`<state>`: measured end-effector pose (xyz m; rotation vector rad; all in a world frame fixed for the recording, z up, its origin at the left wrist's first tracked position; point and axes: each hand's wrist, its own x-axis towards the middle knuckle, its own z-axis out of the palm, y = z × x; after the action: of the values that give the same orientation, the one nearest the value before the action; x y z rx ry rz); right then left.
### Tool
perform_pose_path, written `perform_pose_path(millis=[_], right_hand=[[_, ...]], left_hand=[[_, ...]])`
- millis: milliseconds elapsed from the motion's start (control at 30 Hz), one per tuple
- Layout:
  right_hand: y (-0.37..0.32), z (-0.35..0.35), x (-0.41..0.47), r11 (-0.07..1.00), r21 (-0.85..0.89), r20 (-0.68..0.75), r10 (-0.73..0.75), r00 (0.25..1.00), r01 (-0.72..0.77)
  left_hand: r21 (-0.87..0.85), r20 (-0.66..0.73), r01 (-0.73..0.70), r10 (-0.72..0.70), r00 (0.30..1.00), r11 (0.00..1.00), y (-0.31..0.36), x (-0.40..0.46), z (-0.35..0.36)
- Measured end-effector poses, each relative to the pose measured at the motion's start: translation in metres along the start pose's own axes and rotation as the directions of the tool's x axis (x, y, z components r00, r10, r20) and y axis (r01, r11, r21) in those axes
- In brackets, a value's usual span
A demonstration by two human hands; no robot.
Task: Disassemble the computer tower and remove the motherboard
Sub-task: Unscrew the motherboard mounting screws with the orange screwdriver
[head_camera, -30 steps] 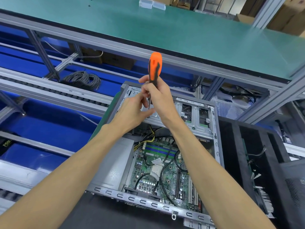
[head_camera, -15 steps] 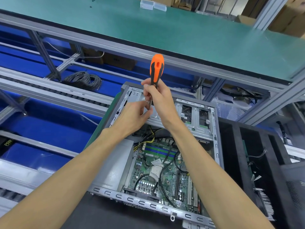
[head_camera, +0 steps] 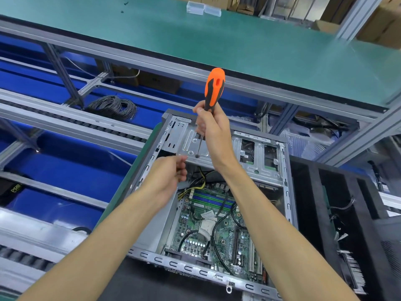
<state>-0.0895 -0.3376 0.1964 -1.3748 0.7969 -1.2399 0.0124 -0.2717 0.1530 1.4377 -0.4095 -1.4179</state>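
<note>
Green matting (head_camera: 249, 40) covers the bench beyond, with blue bins (head_camera: 65, 170) below on the left. On the near surface the tower (head_camera: 286, 192) lies on its side, panel off, motherboard (head_camera: 217, 224) still seated inside with cables across it. The right hand (head_camera: 213, 131) grips the screwdriver (head_camera: 213, 90) low on its orange handle, shaft upright, tip set on a screw in the drive cage (head_camera: 256, 157). The left hand (head_camera: 167, 177) hangs just beside the cage, fingers loosely curled, holding nothing I can see. To do this well, keep the shaft square to the screw, press down firmly while turning, and have the left hand ready to catch the loosened screw.
</note>
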Motion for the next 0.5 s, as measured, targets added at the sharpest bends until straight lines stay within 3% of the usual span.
perform_pose_path(millis=[67, 167, 367, 500], right_hand=[[-0.005, 0.001, 0.002, 1.0, -0.003, 0.0, -0.011, 1.0, 0.011], [-0.012, 0.002, 0.004, 1.0, 0.002, 0.01, -0.022, 1.0, 0.022], [-0.022, 0.002, 0.008, 0.999, 0.023, 0.019, -0.031, 0.999, 0.03], [-0.028, 0.0, 0.009, 1.0, 0.018, 0.012, -0.023, 1.0, 0.023]], left_hand=[[-0.24, 0.032, 0.186, -0.184, 0.982, 0.953, 0.003, -0.005, 0.004], [-0.325, 0.054, 0.323, -0.323, 0.945, 0.889, 0.006, -0.005, 0.01], [-0.471, -0.045, 0.37, -0.441, 0.896, 0.801, -0.02, 0.0, 0.043], [-0.606, -0.216, 0.198, -0.399, 0.891, 0.77, -0.037, 0.015, 0.058]])
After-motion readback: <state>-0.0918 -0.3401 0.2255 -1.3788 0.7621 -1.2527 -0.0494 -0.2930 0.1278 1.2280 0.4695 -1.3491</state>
